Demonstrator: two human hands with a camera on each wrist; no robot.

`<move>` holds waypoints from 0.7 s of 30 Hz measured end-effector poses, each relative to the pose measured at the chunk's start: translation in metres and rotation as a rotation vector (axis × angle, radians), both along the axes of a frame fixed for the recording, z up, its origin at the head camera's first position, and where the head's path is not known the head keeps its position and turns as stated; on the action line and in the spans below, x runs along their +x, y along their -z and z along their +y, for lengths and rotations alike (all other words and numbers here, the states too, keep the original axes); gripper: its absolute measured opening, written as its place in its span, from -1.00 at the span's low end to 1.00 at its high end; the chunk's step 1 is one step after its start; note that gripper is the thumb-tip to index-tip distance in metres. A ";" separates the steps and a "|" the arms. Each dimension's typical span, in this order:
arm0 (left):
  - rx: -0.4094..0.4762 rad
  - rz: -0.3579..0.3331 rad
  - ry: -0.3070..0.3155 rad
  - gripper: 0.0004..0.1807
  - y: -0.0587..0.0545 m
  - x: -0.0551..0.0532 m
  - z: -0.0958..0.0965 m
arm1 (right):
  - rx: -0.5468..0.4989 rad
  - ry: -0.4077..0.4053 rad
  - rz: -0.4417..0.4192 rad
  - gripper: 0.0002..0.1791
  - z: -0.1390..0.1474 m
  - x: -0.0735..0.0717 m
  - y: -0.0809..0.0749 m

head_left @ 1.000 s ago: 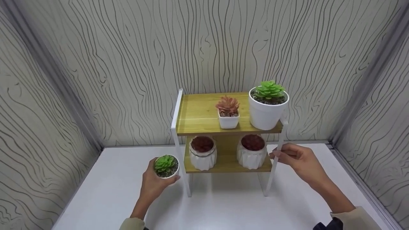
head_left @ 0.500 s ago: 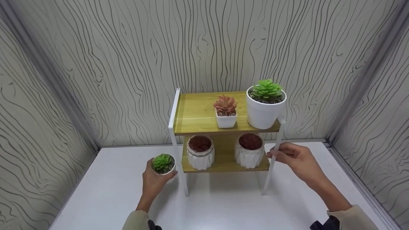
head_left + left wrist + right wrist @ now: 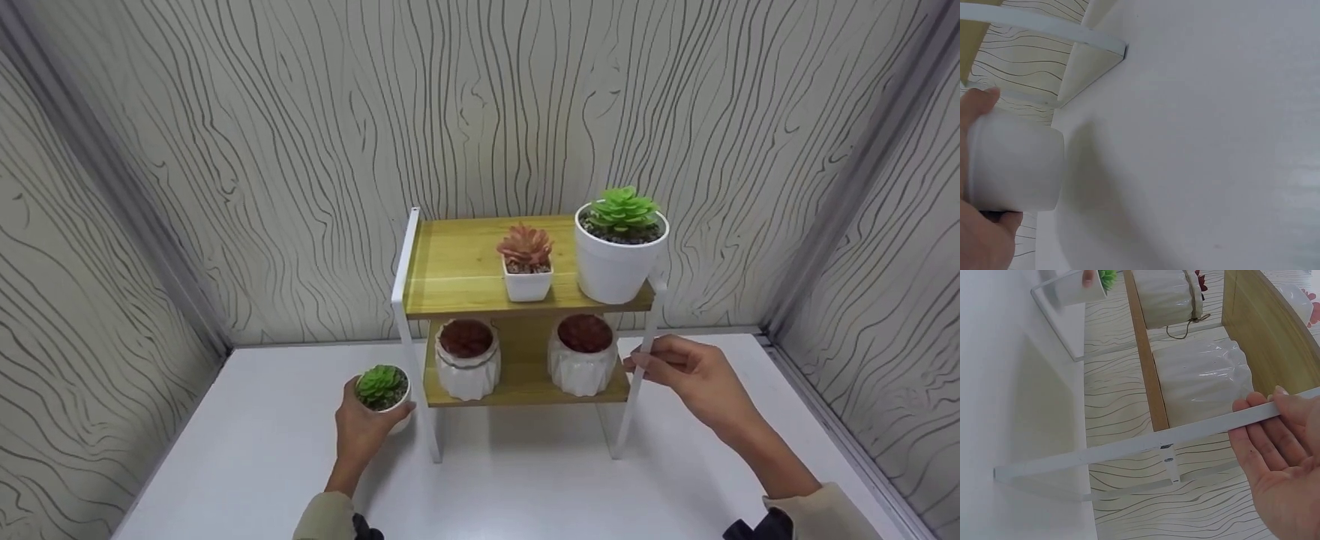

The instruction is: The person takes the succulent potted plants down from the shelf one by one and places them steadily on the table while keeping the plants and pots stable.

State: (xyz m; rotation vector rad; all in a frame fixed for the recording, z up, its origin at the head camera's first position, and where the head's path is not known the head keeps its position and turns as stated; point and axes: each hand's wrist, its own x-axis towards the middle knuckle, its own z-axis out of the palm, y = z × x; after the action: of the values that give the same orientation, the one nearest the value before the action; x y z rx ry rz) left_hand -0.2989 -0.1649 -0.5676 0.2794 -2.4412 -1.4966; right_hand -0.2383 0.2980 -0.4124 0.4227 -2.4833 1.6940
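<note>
- The small white pot (image 3: 1019, 160) with the green succulent (image 3: 379, 385) was in the left hand (image 3: 358, 427), which gripped it with thumb and fingers around its side. It was just beside the left upright (image 3: 415, 375) of the stand (image 3: 406, 255), on the side toward the left edge of the bench (image 3: 262, 435).
- The base seemed raised over the bench, since its shadow (image 3: 1092, 169) looked a little apart from it. If the grip became loose, I think the pot could drop and tip.
- The thumb was very near to the left upright, so a small move sideways could knock the pot or the thumb against it.
- The right hand (image 3: 701, 379) held the right upright (image 3: 628, 416) between thumb and fingers. A strong pull there could, in my judgement, shake the whole stand.
- The large white pot (image 3: 615, 266) would be the most exposed, because it stood at the front right corner of the upper shelf (image 3: 450, 262). The small square pot (image 3: 528, 286), near the front edge, could slide also.
- On the lower shelf (image 3: 523, 375), the left ribbed pot (image 3: 467, 375) and the right ribbed pot (image 3: 581, 373) stood near the front edge. Slipping right fingertips could perhaps push the nearer one.
</note>
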 end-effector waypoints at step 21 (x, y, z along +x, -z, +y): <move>0.025 -0.040 -0.024 0.18 0.011 -0.004 0.002 | -0.017 0.002 -0.032 -0.71 0.002 -0.001 0.001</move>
State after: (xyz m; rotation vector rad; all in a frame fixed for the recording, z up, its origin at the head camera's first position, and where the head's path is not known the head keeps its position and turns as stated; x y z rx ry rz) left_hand -0.3029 -0.1626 -0.5781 0.3464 -2.4427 -1.5262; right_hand -0.2396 0.2996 -0.4134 0.3948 -2.4889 1.7327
